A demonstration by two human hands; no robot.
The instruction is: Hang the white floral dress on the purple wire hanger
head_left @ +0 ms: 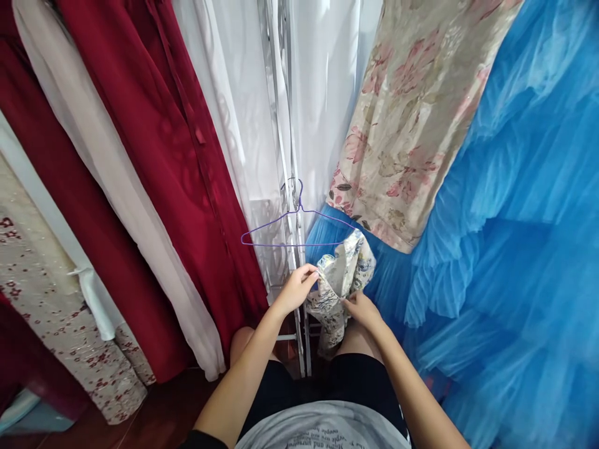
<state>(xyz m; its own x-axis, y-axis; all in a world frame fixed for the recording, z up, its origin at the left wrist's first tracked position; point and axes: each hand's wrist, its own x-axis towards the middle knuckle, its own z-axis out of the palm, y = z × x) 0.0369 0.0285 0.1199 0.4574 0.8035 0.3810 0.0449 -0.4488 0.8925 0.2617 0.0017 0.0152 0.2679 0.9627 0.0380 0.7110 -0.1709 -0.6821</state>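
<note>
A purple wire hanger (pixel 271 245) hangs by its hook on a white metal rack frame. From the hanger's right end droops a cream garment with a blue floral print (pixel 358 265), one side of it over the hanger's shoulder. My left hand (pixel 299 287) pinches the garment's edge on the left, just below the hanger's bottom bar. Lower and to the right, my right hand (pixel 362 310) grips the same edge between thumb and fingers. Below both hands, the lower part of the garment hangs between my knees.
White rack posts (pixel 296 299) stand straight ahead. Dark red dresses (pixel 154 156) and a pale pink one (pixel 121 181) hang on the left. To the right are a beige floral dress (pixel 397 125) and a wide blue tulle gown (pixel 519 280). A light blue basin (pixel 37 421) sits at lower left.
</note>
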